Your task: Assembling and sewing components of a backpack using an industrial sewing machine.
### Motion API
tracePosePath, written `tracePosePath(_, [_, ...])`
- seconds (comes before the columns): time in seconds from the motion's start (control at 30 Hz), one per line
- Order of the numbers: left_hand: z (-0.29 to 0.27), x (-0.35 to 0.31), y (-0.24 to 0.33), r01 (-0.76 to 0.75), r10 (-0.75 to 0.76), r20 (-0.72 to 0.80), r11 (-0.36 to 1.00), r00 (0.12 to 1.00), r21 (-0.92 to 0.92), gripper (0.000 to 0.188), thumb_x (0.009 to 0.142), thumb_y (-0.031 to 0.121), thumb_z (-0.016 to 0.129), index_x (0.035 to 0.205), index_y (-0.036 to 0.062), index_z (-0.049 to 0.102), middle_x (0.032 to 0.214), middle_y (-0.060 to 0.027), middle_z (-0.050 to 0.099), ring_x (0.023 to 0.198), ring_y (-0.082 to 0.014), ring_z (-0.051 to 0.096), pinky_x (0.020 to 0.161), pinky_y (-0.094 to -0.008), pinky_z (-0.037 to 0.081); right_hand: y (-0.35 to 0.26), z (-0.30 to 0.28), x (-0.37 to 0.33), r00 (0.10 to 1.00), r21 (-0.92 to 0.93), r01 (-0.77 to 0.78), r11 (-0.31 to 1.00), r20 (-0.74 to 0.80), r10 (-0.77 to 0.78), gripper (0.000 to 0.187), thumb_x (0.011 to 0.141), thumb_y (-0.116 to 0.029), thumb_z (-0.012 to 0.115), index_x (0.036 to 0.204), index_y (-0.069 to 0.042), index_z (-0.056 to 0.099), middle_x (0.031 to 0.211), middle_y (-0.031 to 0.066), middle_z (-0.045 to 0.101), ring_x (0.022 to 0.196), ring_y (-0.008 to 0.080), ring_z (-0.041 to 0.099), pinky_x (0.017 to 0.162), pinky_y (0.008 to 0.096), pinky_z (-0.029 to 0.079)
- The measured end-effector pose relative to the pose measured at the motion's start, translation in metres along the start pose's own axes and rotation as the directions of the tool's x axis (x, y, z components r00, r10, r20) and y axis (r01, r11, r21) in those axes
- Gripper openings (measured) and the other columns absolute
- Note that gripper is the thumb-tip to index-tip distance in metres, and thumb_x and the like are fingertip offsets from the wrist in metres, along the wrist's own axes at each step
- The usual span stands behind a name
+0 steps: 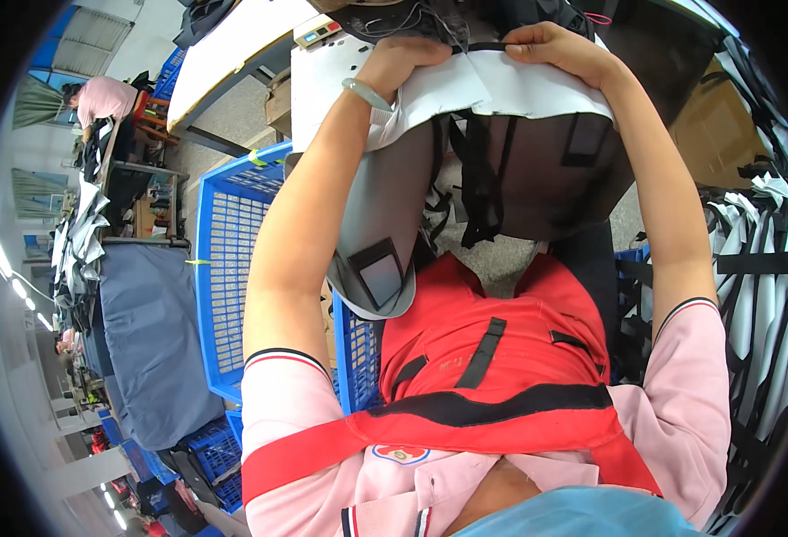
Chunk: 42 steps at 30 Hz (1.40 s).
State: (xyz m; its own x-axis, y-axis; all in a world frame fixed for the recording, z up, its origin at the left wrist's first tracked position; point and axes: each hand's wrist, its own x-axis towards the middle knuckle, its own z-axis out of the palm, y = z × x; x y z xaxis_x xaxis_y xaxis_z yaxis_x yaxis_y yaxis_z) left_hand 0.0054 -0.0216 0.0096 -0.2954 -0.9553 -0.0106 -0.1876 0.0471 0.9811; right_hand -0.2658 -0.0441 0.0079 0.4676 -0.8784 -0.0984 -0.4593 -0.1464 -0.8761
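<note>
At the far edge of my work surface, my left hand and my right hand grip a black strip along the top of a fabric piece. Thumbs and fingers pinch it a short way apart. White material shows on top, and dark grey panels hang down toward my lap. Black straps dangle in the middle. On the left, a grey flap with a small dark pocket droops over the blue basket's edge. Just beyond my hands is a dark machine, only partly in view, with loose threads.
A blue plastic basket stands at my left, beside a white table. Small black bits and a control box lie on the worktop. Grey-white strips hang at the right. Another person bends over work far left.
</note>
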Motion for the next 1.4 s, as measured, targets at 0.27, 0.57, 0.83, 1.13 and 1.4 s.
tracePosePath(0.27, [-0.001,-0.012,0.009,0.053,-0.053,0.011,0.998,0.999,-0.021,0.027,0.08,0.013,0.07,0.102,-0.0029,0.07,0.093,-0.0098,0.069,0.084,-0.015,0.064,0.08,-0.0246,0.049,-0.014,0.002,-0.014,0.997,-0.04,0.066,0.997,0.051,-0.064,0.051,0.089,-0.031,0.064,0.125,0.004,0.055,0.106,0.0063,0.065,0.093,0.0081,0.06,0.085,0.021,0.046])
tracePosePath(0.57, [-0.015,0.001,0.001,-0.035,0.036,-0.036,0.999,0.999,0.029,0.025,0.08,0.011,0.068,0.101,-0.001,0.071,0.098,-0.01,0.07,0.089,-0.0153,0.065,0.084,-0.0251,0.049,0.001,-0.024,-0.015,0.994,-0.086,0.095,0.992,-0.041,-0.099,0.044,0.09,-0.03,0.063,0.122,0.001,0.058,0.101,0.0038,0.065,0.089,0.007,0.059,0.08,0.0213,0.046])
tracePosePath(0.83, [0.019,-0.048,0.013,-0.049,-0.106,0.19,0.742,0.976,0.669,0.037,0.083,0.036,0.065,0.101,0.0033,0.069,0.091,-0.0086,0.069,0.079,-0.016,0.062,0.075,-0.0306,0.049,-0.044,0.069,-0.098,0.984,-0.248,0.174,0.953,0.067,-0.163,0.031,0.094,-0.034,0.05,0.097,-0.009,0.069,0.078,0.0107,0.066,0.071,0.0173,0.062,0.07,0.032,0.048])
tracePosePath(1.13, [0.084,-0.107,-0.044,0.054,-0.227,0.229,0.812,0.947,0.581,0.029,0.072,0.025,0.072,0.09,0.0025,0.071,0.083,-0.0098,0.069,0.077,-0.0191,0.063,0.074,-0.0312,0.05,-0.075,0.23,-0.155,0.886,-0.434,0.387,0.813,0.421,-0.197,0.082,0.077,-0.006,0.06,0.147,-0.026,0.023,0.092,0.0227,0.064,0.081,0.0416,0.063,0.071,0.0487,0.05])
tracePosePath(1.4, [0.01,-0.153,-0.074,0.18,-0.214,0.09,0.939,0.973,0.292,0.024,0.088,0.015,0.063,0.107,0.0,0.067,0.097,-0.0086,0.068,0.081,-0.0124,0.066,0.073,-0.0241,0.055,0.002,0.192,-0.14,0.961,-0.436,0.213,0.875,0.255,-0.107,0.044,0.077,0.001,0.047,0.12,-0.009,0.054,0.092,0.024,0.065,0.089,0.0402,0.063,0.077,0.0453,0.048])
